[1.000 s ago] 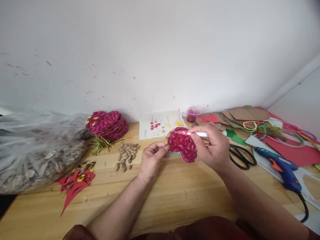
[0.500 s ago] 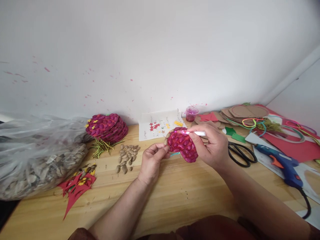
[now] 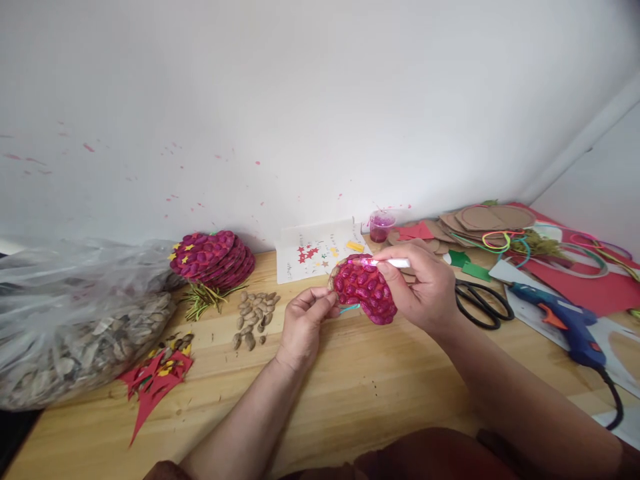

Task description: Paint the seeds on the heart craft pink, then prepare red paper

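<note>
Between my hands is a craft piece (image 3: 367,293) covered in nut shells, mostly painted wet magenta, with a bare tan patch at its left end. My left hand (image 3: 306,317) pinches that left end between thumb and fingers. In my right hand (image 3: 423,287) is a white-handled paintbrush (image 3: 395,263), its pink-stained tip against the piece's upper edge. A bit of turquoise cord (image 3: 350,308) shows below the piece. Behind it stands a clear plastic cup (image 3: 381,227) with magenta paint inside.
Left are a plastic bag of shells (image 3: 90,340), stacked magenta pieces (image 3: 215,257), loose shells (image 3: 255,317) and red scraps (image 3: 157,377). A paper sheet (image 3: 295,267) with small stars lies behind. Right are black-handled scissors (image 3: 484,305), a blue glue gun (image 3: 565,320) and cardboard shapes (image 3: 495,218).
The view has shifted slightly. My hands keep their grips, and the brush tip stays at the piece's upper edge with barely any movement.
</note>
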`<state>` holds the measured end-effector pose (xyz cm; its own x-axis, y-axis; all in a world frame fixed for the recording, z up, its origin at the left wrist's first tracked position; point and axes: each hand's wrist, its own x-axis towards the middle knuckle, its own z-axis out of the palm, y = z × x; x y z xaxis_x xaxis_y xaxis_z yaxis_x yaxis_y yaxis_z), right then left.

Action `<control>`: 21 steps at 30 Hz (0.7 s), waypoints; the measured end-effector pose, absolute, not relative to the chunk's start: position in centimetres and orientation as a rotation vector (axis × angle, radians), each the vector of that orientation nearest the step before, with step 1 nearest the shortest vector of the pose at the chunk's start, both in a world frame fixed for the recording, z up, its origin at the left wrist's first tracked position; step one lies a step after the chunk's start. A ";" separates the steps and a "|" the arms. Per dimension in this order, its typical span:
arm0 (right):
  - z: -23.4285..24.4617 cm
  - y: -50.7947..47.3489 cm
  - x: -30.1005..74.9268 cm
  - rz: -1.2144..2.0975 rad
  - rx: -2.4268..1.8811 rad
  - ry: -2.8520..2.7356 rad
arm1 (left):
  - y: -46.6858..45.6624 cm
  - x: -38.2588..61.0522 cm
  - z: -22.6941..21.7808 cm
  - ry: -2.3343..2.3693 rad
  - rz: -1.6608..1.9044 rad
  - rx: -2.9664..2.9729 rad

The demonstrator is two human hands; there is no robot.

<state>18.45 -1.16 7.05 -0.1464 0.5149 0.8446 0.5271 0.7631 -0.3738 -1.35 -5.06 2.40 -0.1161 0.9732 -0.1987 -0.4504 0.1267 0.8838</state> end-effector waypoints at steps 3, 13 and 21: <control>7.1 -1.3 18.4 -0.030 -0.820 -1.790 | -5.1 -1.3 2.5 1.046 1.379 0.665; 7.0 -1.5 18.2 -0.046 -0.772 -1.823 | -5.1 -1.4 2.1 1.049 1.375 0.650; 7.1 -1.5 18.3 -0.037 -0.760 -1.830 | -5.2 -1.3 2.4 1.052 1.379 0.608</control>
